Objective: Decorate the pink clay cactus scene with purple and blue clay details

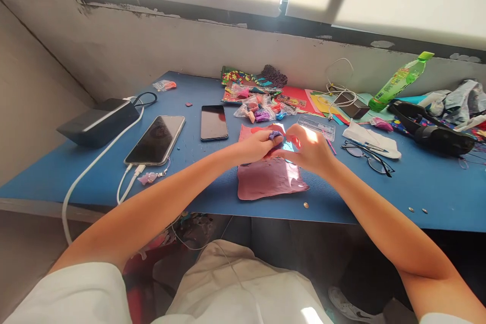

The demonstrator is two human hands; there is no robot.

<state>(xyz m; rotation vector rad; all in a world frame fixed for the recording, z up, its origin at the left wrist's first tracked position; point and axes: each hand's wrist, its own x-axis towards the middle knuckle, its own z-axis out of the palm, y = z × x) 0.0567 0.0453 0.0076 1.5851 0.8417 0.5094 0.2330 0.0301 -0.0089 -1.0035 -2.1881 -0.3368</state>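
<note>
My left hand (257,146) is closed on a small purple lump of modelling clay (275,135), which shows between thumb and fingers. Close beside it is my right hand (312,148), its thumb and fingers curved and apart near the lump. Whether its fingertips touch the clay is hard to see. Both hands are above a flat mauve-pink sheet (268,182) on the blue table. The sheet's far part has red and light blue patches, partly covered by my hands.
Behind the hands lie clay packets (261,111) and coloured papers. Two phones (155,140) and a black device (99,120) with white cables are at left. At right are eyeglasses (368,157), a white cloth (370,139), a tilted green bottle (400,81) and black headphones (436,129).
</note>
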